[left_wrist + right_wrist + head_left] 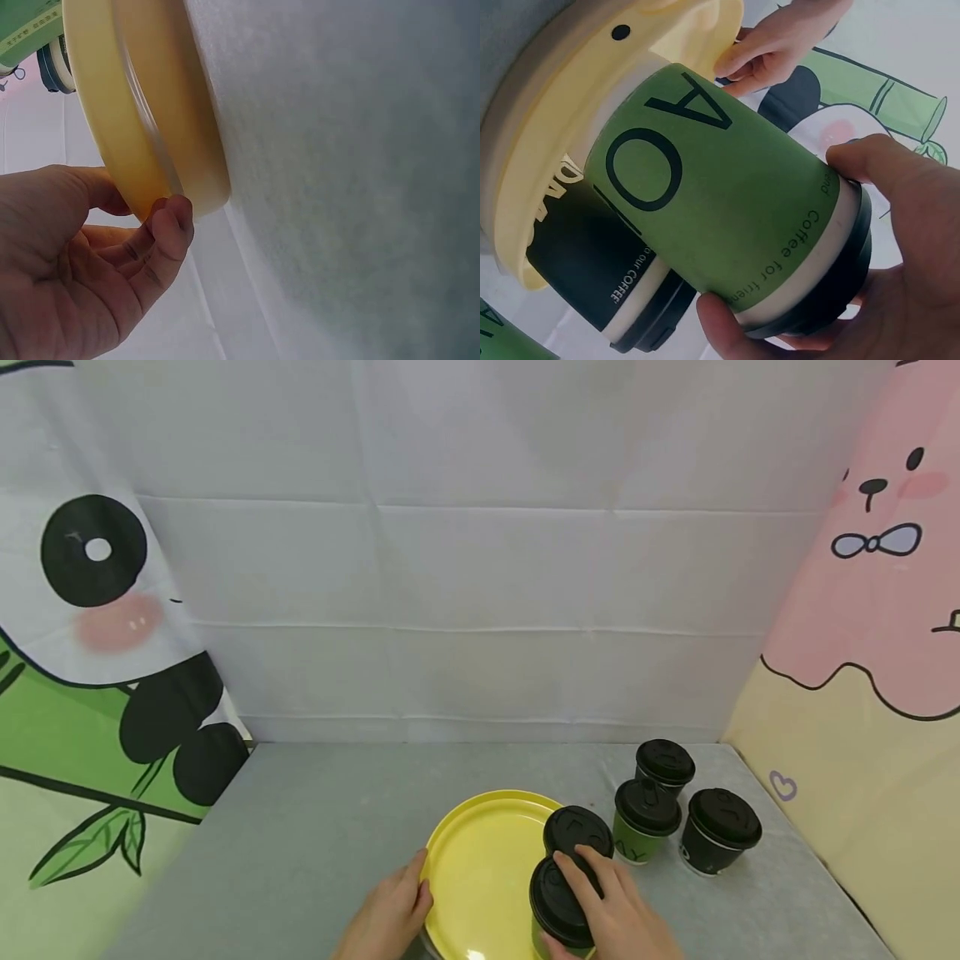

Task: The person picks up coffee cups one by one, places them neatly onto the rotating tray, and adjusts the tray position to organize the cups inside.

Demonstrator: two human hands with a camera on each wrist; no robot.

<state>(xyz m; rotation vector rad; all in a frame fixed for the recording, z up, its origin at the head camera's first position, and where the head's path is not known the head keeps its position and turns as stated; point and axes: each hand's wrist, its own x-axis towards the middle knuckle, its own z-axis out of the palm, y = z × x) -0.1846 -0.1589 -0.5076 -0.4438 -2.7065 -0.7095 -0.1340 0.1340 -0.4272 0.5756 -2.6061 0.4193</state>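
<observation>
My left hand (pixel 388 910) holds the left edge of a round yellow tray (pixel 487 868). In the left wrist view, its thumb and fingers (pixel 172 221) pinch the tray's rim. On the right side of the tray, my right hand (pixel 622 914) grips a green paper coffee cup (pixel 720 195) around its black lid (pixel 558 906). Thumb and fingers reach round the upper end of this cup in the right wrist view. Right beside it, a black coffee cup (pixel 592 262) with a black lid (pixel 576 828) stands on the tray, partly hidden by the green one.
Right of the tray stand a green lidded cup (pixel 645 818) and two dark lidded cups, one farther back (pixel 663 764) and one at the right (pixel 722 831). A grey table (pixel 322 827) lies beneath. White cloth (pixel 480 568) hangs behind, with cartoon-printed cloths on both sides.
</observation>
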